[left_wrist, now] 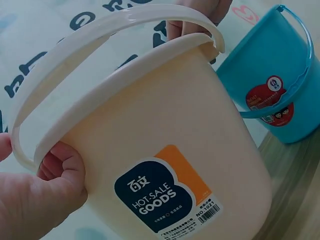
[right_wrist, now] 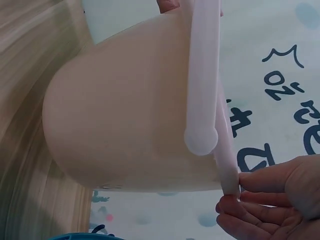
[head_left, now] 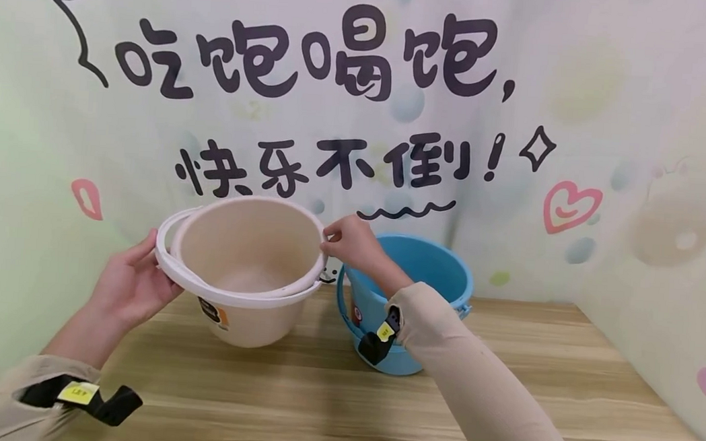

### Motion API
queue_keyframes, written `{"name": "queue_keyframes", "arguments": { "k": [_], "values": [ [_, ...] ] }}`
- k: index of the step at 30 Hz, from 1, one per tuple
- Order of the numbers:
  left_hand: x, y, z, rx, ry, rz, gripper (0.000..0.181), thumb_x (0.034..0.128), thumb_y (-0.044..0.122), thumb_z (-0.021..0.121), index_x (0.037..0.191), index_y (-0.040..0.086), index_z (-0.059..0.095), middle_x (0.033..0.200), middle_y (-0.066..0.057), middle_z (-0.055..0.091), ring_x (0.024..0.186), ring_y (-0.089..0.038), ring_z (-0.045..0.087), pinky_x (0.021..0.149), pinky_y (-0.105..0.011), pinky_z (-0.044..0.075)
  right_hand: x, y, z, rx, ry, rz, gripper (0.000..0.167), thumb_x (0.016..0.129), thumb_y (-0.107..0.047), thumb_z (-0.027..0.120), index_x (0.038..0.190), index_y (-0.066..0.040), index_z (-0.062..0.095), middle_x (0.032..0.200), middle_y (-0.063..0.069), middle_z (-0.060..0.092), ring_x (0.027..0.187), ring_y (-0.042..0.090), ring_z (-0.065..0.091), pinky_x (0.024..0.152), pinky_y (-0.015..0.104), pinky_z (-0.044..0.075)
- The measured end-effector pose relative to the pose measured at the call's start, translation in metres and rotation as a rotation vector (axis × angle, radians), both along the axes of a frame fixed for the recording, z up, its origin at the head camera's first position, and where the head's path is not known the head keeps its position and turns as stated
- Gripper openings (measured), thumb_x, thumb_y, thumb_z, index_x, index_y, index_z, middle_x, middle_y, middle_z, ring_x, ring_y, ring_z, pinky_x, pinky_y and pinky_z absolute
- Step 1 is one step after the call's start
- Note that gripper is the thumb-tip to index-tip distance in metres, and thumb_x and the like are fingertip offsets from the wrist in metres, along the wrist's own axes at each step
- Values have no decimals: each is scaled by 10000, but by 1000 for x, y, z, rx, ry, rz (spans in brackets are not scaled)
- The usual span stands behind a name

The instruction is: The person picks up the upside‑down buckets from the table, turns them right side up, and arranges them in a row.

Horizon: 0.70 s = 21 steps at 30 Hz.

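A cream bucket (head_left: 262, 323) leans with its mouth towards me, and its white handle (head_left: 233, 297) hangs across the front of the rim. My left hand (head_left: 133, 284) grips the rim and handle on the left side, fingers curled behind them. On the opposite side my right hand (head_left: 354, 242) pinches the rim between thumb and fingers. A dark and orange label (left_wrist: 162, 192) shows on the bucket's outer wall in the left wrist view. Whether the base touches the table is hard to tell.
To the right, a blue bucket (head_left: 441, 270) stands upright on the wooden table (head_left: 269, 404), partly covered by my right forearm. Its blue handle (left_wrist: 305, 65) hangs down on one side. A printed cloth backdrop (head_left: 626, 116) rises behind the table.
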State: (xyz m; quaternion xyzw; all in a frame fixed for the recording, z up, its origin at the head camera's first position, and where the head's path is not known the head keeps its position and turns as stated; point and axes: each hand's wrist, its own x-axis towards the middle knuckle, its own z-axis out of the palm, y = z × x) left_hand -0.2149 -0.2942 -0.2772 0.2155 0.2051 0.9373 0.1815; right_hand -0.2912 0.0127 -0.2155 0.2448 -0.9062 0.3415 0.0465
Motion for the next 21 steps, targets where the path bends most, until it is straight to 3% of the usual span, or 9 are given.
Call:
{"name": "queue_keyframes", "arguments": {
  "k": [4, 10, 14, 21],
  "values": [
    [-4, 2, -7, -35, -89, 59, 368, 1002, 256, 336, 1196, 40, 563, 1193, -96, 567, 1070, -265, 542, 894, -421, 421, -5, -2, -6, 60, -3, 19, 241, 856, -42, 614, 1073, 59, 641, 925, 152, 663, 712, 175, 597, 582, 225, 471],
    [-8, 5, -14, -42, -265, 147, 286, 968, 242, 452, 1108, 33, 588, 1127, -86, 577, 1040, -236, 539, 893, -403, 420, -9, -6, -13, 129, -9, 22, 122, 867, -27, 578, 881, 48, 673, 690, 98, 589, 492, 136, 454, 449, 201, 371],
    [-11, 7, -18, -45, -319, 174, 266, 959, 245, 474, 1071, 32, 588, 1076, -85, 582, 992, -227, 553, 854, -397, 440, -10, -9, -15, 153, -45, -1, 131, 879, -43, 579, 880, 52, 669, 648, 78, 550, 500, 137, 463, 453, 201, 384],
    [-16, 7, -24, -44, -359, 203, 272, 952, 256, 488, 1052, 19, 576, 1059, -92, 582, 983, -219, 559, 853, -403, 446, -13, -15, -20, 226, -35, -43, 147, 892, -44, 561, 935, 52, 663, 704, 87, 603, 561, 160, 515, 494, 217, 423]
  ]
}}
